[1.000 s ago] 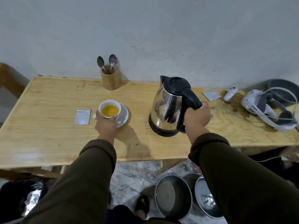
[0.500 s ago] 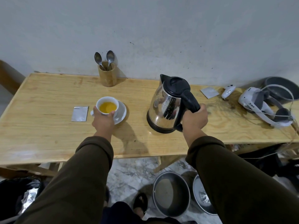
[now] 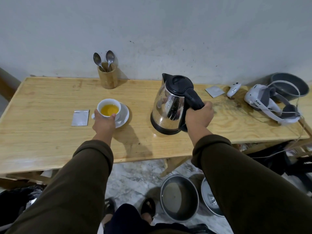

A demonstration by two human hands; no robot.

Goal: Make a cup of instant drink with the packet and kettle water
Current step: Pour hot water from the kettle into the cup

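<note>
A white cup [image 3: 109,108] with yellow liquid stands on a white saucer [image 3: 124,114] on the wooden table [image 3: 42,132]. My left hand [image 3: 103,122] wraps the cup's near side. A steel kettle [image 3: 170,103] with a black lid and handle stands upright on the table, right of the cup. My right hand [image 3: 199,114] grips the kettle's handle. A silver packet [image 3: 80,117] lies flat just left of the cup.
A wooden holder [image 3: 108,77] with two spoons stands at the back by the wall. Another packet [image 3: 214,91], a white controller [image 3: 233,90], a white headset [image 3: 266,103] and a grey bowl [image 3: 289,85] sit at the right end. Metal pans [image 3: 179,197] lie on the floor.
The view has shifted slightly. Both hands keep their hold; the kettle stays upright on the table and the cup stays on its saucer.
</note>
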